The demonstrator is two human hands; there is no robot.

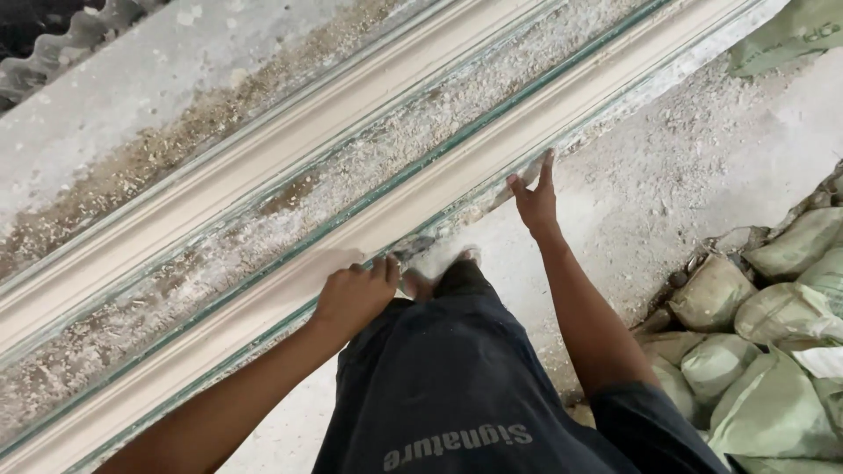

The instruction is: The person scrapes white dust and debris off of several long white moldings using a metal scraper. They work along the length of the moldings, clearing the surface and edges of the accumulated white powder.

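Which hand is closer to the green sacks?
Right. The right hand rests on the near moulding's edge, on the side toward the sacks. The left hand grips the moulding farther away.

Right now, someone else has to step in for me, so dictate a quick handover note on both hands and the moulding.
Left hand: fingers curled over the near edge of the front moulding strip. 
Right hand: open, fingertips pressed on that strip's near edge, further along. 
A second moulding strip lies parallel behind, crumbly debris between them. 
Stacked sacks sit to the right. 
Strip rests flat, not lifted; what remains is unclear.
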